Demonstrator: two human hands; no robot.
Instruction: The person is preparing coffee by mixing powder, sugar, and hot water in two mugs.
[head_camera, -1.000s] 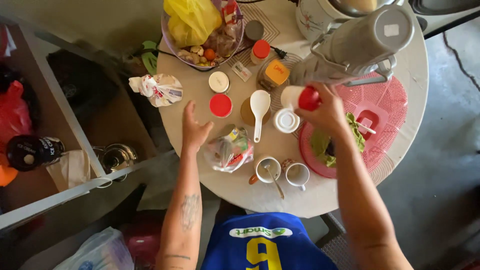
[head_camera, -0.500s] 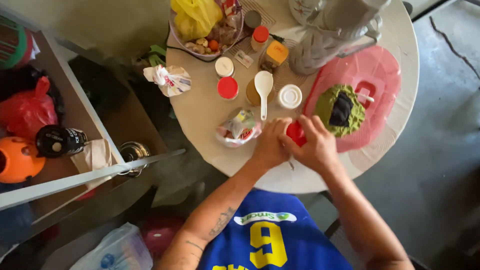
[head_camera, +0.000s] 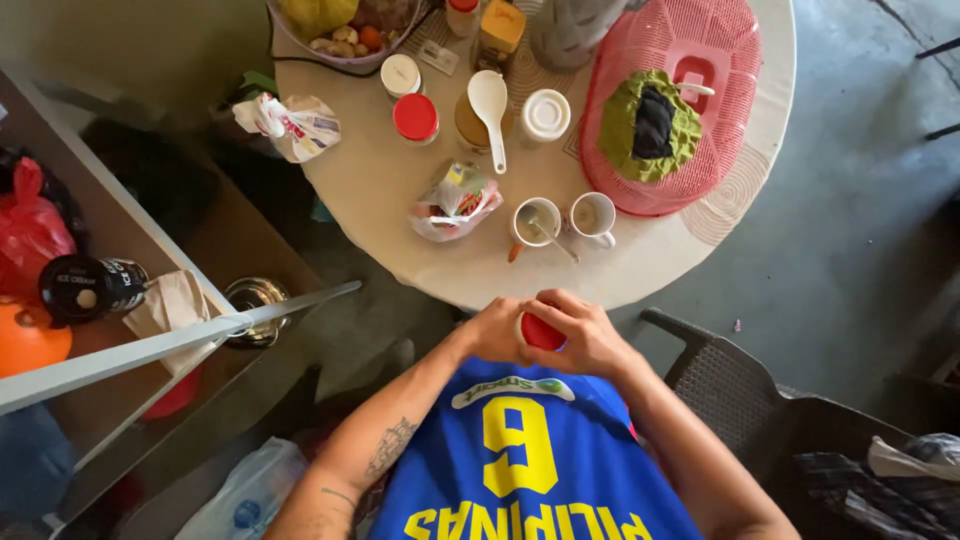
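Head view: both hands have come back from over the round white worktop (head_camera: 400, 200) to the chest. The left hand (head_camera: 493, 332) and right hand (head_camera: 590, 340) close their grip on the small red-capped white jar (head_camera: 541, 331), just below the worktop edge.

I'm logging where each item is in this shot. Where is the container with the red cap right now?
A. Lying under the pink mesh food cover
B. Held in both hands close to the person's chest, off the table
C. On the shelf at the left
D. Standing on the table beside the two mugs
B: the container with the red cap sits between the left hand and right hand, below the table edge, near the blue shirt.
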